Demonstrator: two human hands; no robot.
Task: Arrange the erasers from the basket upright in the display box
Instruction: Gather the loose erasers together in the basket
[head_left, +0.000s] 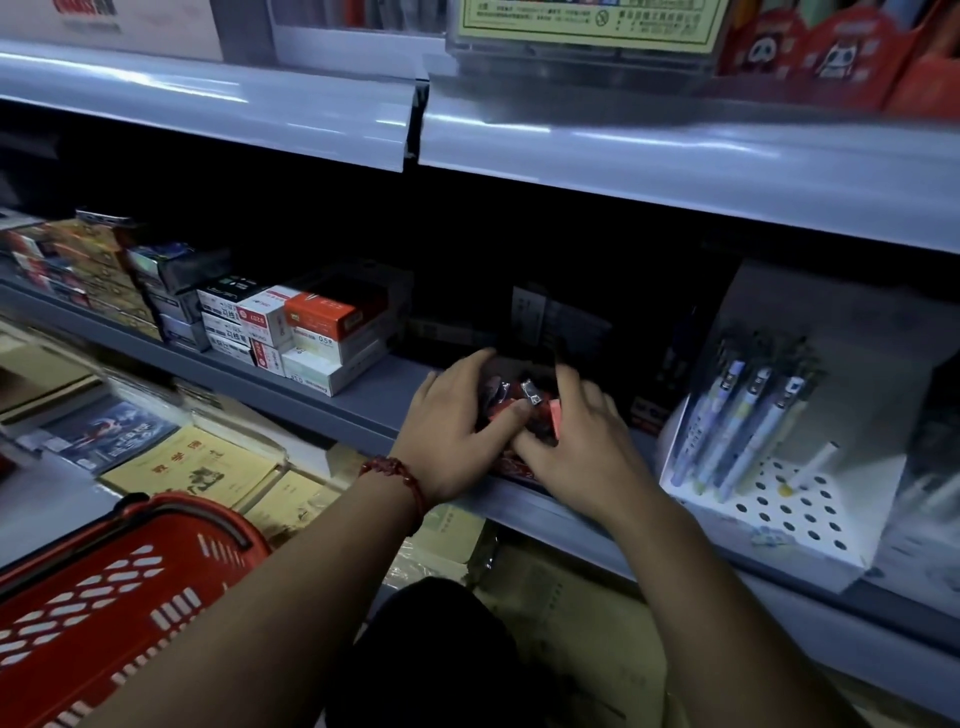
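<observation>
**First voice:** Where are the person's hands?

**Second voice:** Both reach onto a grey shop shelf (363, 400), seen from above. The left hand (457, 421), with a red bracelet (400, 475) at the wrist, curls round a cluster of small red-wrapped erasers (511, 400), its thumb pressed on top. The right hand (576, 441) cups the same cluster from the other side, fingers bent over it.

**First voice:** And where do the erasers sit?

**Second voice:** Between the two hands at the shelf's front edge, over a red display box (514, 467). Only a strip of the box shows beneath the hands. The spot is dark and blurred, so whether the erasers stand upright cannot be told.

**First voice:** What lies around them?

**Second voice:** A red plastic basket (104, 597) sits low on the left, well apart from the hands, its inside out of sight. Stacked white and orange cartons (311, 327) stand on the shelf to the left and a white pen stand (748, 525) to the right. Yellow notebooks (197, 467) lie on the level below
</observation>
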